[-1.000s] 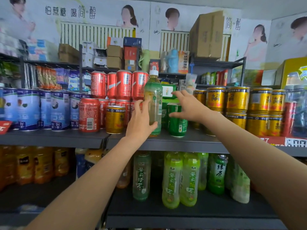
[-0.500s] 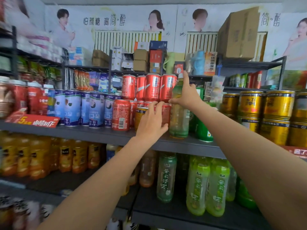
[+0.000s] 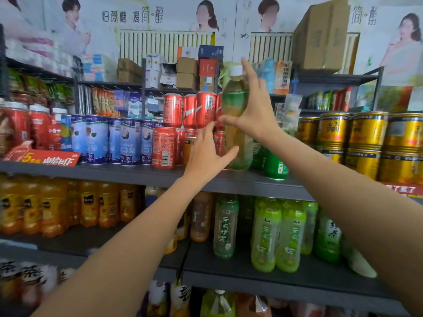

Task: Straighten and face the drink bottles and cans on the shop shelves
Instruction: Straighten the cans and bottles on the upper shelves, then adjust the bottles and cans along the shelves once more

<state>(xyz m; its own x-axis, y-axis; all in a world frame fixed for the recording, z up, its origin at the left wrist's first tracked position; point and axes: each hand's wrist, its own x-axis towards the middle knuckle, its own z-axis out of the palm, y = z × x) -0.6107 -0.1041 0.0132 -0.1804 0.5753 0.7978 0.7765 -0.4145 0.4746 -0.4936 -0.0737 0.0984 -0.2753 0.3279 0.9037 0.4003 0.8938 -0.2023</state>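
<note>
The right hand grips the upright green tea bottle on the shelf; the left hand, fingers spread, touches its lower part.

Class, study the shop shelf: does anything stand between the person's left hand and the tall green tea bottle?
Nothing visible does. The left hand sits right beside the lower part of the tea bottle, thumb at its side. The right hand grips the bottle higher up; red cans stand behind.
</note>
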